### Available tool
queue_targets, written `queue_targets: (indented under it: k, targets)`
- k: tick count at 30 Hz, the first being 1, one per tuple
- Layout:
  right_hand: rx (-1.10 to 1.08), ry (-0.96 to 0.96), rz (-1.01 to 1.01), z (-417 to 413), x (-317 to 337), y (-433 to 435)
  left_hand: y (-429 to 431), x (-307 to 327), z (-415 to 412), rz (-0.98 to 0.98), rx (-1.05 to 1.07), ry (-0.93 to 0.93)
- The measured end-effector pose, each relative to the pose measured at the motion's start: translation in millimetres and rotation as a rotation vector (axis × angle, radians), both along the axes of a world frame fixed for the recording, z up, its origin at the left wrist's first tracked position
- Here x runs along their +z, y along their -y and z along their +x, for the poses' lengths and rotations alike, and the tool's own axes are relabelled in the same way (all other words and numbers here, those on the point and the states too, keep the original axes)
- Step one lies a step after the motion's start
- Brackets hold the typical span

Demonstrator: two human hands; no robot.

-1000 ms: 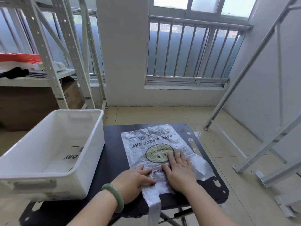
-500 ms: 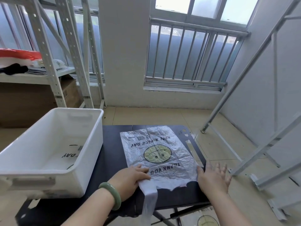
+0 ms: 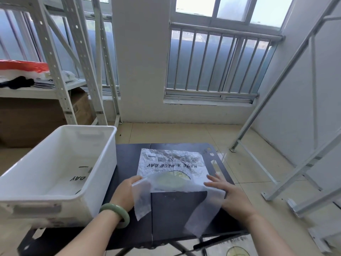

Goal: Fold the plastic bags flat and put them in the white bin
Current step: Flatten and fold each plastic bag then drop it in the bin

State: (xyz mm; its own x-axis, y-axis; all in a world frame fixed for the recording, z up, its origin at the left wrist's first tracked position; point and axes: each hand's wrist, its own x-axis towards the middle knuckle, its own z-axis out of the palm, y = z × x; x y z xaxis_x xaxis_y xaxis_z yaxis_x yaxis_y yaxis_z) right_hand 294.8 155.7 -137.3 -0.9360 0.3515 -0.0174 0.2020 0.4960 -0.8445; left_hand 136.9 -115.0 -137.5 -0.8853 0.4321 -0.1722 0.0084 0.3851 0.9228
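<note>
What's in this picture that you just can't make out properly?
All head view.
- Binned bag: only "DAY" shows; the bin wall hides the rest.
- Bag smiley: veiled by its folded-over layer.
- Floor bag: cut by table and bottom edge.
- Right hand grip: bag handle covers the thumb.

- Plastic bag (image 3: 171, 163) — crinkled white, black print — has its near edge raised between left fingers (image 3: 135, 179) and right fingers (image 3: 214, 180); the rest lies flat beyond them.
- White bin (image 3: 103, 163) sits left of the left fingers, holding a folded bag (image 3: 79, 179).

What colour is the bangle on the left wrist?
The bangle is pale jade green; the head view shows it best.
</note>
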Motion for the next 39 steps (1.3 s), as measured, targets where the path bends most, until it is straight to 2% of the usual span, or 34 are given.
queue_targets:
  k: [2,6,8,12,19,21,27,31,33,39]
  targets:
    - [-0.09,0.018,-0.087,-4.6,-1.1,4.3,-2.7,1.1,0.6,-0.057,0.005,-0.027]
    - [-0.358,0.022,-0.094,-15.7,-0.9,14.5,-9.2,3.3,7.8,-0.037,0.111,-0.002]
    - [-0.435,0.047,-0.139,-20.2,1.3,20.4,-15.2,6.0,11.1,-0.104,0.169,-0.006]
    - [-0.546,0.207,0.094,-25.1,-3.1,23.1,-21.1,4.2,12.5,-0.408,0.159,-0.148]
    - [-0.595,0.401,0.439,-31.2,-4.4,28.7,-17.4,-0.3,16.0,-0.677,0.034,-0.328]
    - [-0.624,0.423,0.49,-33.0,-3.8,30.1,-17.0,-2.1,14.6,-0.682,0.011,-0.338]
    - [-0.687,0.408,0.468,-36.5,-7.6,31.9,-17.6,-3.4,14.1,-0.698,-0.036,-0.379]
    - [-0.699,0.309,0.417,-38.1,-2.3,36.3,-22.6,0.2,25.3,-0.836,0.01,-0.584]
    - [-0.673,0.277,0.418,-38.6,-0.4,38.2,-30.7,3.2,37.1,-0.768,-0.035,-0.623]
    - [-0.595,0.305,0.436,-39.9,0.9,43.2,-60.8,-3.7,73.2,-0.556,-0.377,-0.627]
